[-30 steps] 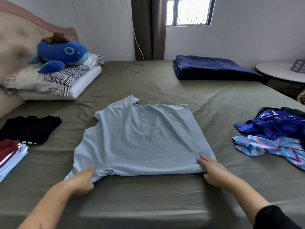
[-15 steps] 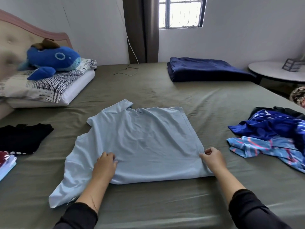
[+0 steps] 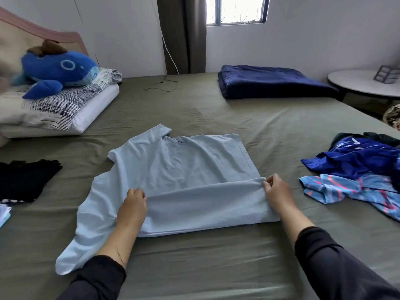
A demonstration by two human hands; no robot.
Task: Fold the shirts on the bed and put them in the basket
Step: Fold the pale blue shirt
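Olive-green sheet covers the bed (image 3: pixel 216 118), slightly creased, under a barred window (image 3: pixel 236 9) with a brown curtain (image 3: pixel 181 33). At the far left a blue plush whale (image 3: pixel 58 70) lies on a stack of pillows (image 3: pixel 65 113); a folded navy blanket (image 3: pixel 275 83) sits at the far side, and a heap of blue shirts (image 3: pixel 355 169) lies to the right. The light blue shirt (image 3: pixel 177 167) lies flat mid-bed, its near hem doubled over. The left hand (image 3: pixel 133 207) and right hand (image 3: pixel 279 195) each pinch an end of that raised fold.
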